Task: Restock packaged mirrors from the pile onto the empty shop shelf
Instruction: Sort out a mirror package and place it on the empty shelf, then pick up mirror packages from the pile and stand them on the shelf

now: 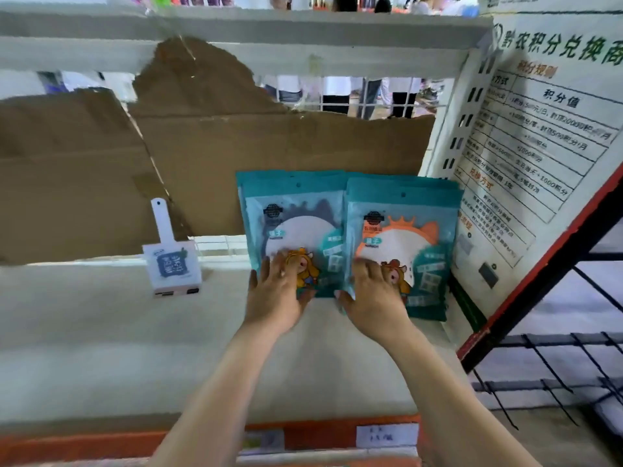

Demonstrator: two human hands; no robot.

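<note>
Two stacks of teal mirror packages lean upright at the back right of the white shelf (135,348). The left stack (293,214) shows a grey-framed mirror, the right stack (404,224) an orange-framed one. My left hand (274,294) grips the lower left corner of the grey-mirror stack, fingers on its face and thumb at its bottom edge. My right hand (372,298) holds the lower left corner of the orange-mirror stack in the same way. The pile the packages come from is out of view.
Torn brown cardboard (209,139) lines the shelf's back. A small white boxed item with a hang tab (172,264) stands to the left. A printed notice board (539,146) closes the right side. An orange front rail (320,433) carries price labels. A black wire rack (556,365) is at right.
</note>
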